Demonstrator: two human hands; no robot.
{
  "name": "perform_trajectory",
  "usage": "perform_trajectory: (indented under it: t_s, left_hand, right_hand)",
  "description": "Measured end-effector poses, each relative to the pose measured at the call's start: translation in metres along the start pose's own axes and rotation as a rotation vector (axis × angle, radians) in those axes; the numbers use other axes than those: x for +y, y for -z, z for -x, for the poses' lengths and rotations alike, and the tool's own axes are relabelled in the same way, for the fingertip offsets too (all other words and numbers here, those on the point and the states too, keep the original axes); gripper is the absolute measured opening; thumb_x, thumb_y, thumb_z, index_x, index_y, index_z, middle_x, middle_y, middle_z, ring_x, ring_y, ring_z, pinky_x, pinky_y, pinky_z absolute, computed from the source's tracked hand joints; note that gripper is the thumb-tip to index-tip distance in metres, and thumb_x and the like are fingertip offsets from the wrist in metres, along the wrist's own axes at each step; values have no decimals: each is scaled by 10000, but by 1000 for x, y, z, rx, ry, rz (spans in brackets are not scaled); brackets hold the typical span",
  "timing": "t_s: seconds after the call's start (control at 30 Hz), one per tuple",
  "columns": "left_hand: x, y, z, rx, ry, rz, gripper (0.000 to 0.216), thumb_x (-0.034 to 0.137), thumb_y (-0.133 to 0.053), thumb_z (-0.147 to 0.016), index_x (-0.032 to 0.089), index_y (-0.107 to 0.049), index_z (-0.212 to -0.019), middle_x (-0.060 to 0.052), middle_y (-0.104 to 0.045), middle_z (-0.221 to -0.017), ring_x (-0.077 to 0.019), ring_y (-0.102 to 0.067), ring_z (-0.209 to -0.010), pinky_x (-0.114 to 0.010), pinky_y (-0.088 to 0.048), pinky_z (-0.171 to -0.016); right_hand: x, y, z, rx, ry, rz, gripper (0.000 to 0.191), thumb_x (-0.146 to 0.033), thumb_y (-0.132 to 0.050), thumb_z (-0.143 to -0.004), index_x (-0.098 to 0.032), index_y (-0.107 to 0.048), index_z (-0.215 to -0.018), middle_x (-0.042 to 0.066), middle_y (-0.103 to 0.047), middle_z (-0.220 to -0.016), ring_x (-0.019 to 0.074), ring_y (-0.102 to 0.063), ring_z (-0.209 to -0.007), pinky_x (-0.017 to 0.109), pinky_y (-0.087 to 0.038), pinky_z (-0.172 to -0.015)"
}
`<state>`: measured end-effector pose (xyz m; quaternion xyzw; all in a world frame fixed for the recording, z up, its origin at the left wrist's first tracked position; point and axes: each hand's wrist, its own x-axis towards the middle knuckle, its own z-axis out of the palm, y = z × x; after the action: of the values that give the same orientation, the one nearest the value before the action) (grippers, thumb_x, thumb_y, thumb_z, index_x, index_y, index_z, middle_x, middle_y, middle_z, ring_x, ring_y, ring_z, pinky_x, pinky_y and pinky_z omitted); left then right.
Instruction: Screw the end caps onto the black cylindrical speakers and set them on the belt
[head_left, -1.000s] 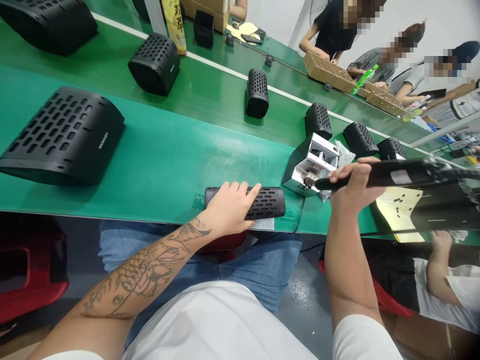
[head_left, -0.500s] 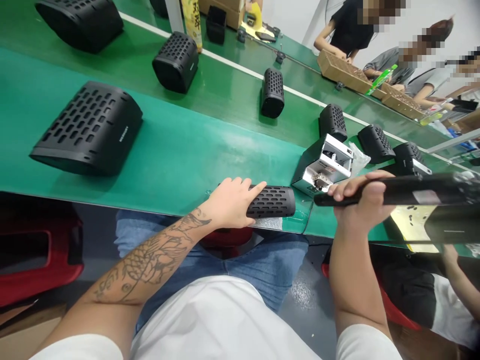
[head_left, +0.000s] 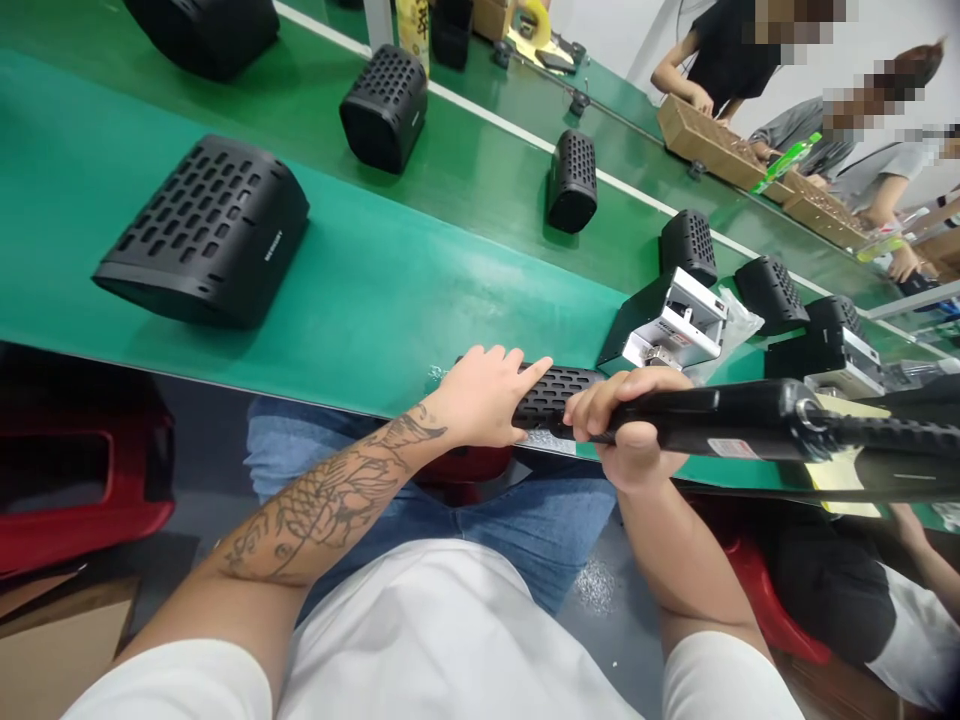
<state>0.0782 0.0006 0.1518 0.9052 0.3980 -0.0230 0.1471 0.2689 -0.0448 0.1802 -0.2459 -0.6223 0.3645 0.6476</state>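
Observation:
My left hand [head_left: 487,395] lies over a black perforated housing [head_left: 556,388], thumb and fingers spread around its sides, holding it down at the near edge of the green bench [head_left: 360,340]. The housing looks like a speaker shell and lies on its side. In my right hand [head_left: 634,430] is a black electric screwdriver [head_left: 720,415], held nearly level, with a cord at its back end. Its front end is over the housing's right end, and my fingers hide the tip. Just behind stands a silver and black screw feeder [head_left: 675,325].
Similar black housings stand on the bench, such as a large one at left [head_left: 206,230] and another farther back [head_left: 572,180]. Across the bench, people work at cardboard trays [head_left: 712,145]. A yellow sheet [head_left: 840,485] lies at right. A red stool [head_left: 82,470] stands at left.
My right hand has brought the screwdriver left and slightly down, from beside the screw feeder to the housing's right end. My left hand keeps its hold on the housing. The view has shifted slightly.

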Motion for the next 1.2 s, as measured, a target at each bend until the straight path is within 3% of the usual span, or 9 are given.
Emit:
perform_trajectory:
  t_s: [0.2, 0.33, 0.4, 0.5, 0.6, 0.7, 0.87, 1.03, 1.2]
  left_hand:
    - [-1, -1, -2, -13, -2, 18, 1152, 571, -950, -1025, 154, -478, -1989, -295, -777, -1653, -493, -772, -1449, -543, -565, -1157]
    - [-9, -10, 2, 164, -134, 114, 1170, 562, -1069, -930, 156, -591, -1918, -308, -736, -1739, -534, -703, -1588, -701, -443, -1439]
    - [-13, -17, 7, 275, -249, 237, 1002, 521, -1060, -957, 186, -698, -1829, -269, -770, -1704, -507, -702, -1603, -737, -349, -1531]
    - [-11, -27, 16, 356, -411, 504, 599, 489, -940, -1093, 241, -852, -1631, -192, -859, -1551, -410, -779, -1507, -679, -366, -1567]
    - [-5, -35, 20, 381, -465, 723, 260, 415, -795, -1199, 278, -952, -1356, -140, -922, -1346, -333, -853, -1339, -633, -425, -1549]
    - [-1, -40, 19, 399, -454, 849, 268, 373, -717, -1235, 296, -961, -1156, -111, -940, -1178, -314, -873, -1248, -618, -480, -1507]
    - [4, -48, 21, 437, -486, 1108, 256, 495, -856, -1190, 290, -969, -1085, -129, -948, -1071, -340, -892, -1151, -567, -649, -1293]
    - [27, -58, 37, 392, -196, 1612, 445, 669, -882, -1197, 237, -912, -1097, -119, -961, -1024, -299, -940, -1039, -444, -739, -1070]
    - [54, -67, 49, 170, -56, 2294, 534, 653, -1073, -1060, 217, -770, -1123, -155, -1000, -1221, -322, -988, -1144, -445, -785, -1065]
  right_hand:
    - [-2, -4, 2, -7, -24, 26, 379, -540, -997, -1089, -309, -719, -976, -113, -676, -618, 135, -592, -402, 302, -650, -515]
    - [-33, 5, 1, 23, 51, 65, 336, -630, -937, -1121, -354, -761, -1046, -130, -656, -624, 129, -504, -349, 314, -604, -479]
    - [-49, 10, 4, 37, 49, 85, 320, -666, -916, -1132, -375, -796, -1082, -122, -653, -635, 139, -491, -347, 344, -610, -486]
    - [-66, 13, 17, 125, 14, 150, 333, -736, -912, -1113, -421, -815, -1158, -117, -616, -642, 168, -485, -374, 396, -623, -522]
    - [-76, 11, 30, 184, -21, 253, 391, -831, -862, -1105, -459, -784, -1192, -115, -570, -646, 194, -495, -414, 435, -640, -571]
    - [-83, 8, 36, 199, -24, 282, 411, -859, -834, -1105, -469, -777, -1222, -103, -561, -659, 216, -520, -442, 469, -655, -590]
    - [-93, 17, 42, 161, -4, 207, 366, -810, -870, -1084, -473, -791, -1205, -87, -559, -667, 234, -551, -468, 501, -684, -596]
    - [-101, 25, 62, 180, 8, 231, 307, -758, -911, -1050, -545, -778, -1227, -63, -639, -702, 284, -607, -506, 597, -722, -621]
    - [-106, -1, 74, 153, 45, 152, 261, -676, -922, -1064, -519, -747, -1177, -78, -661, -697, 263, -602, -488, 573, -731, -619]
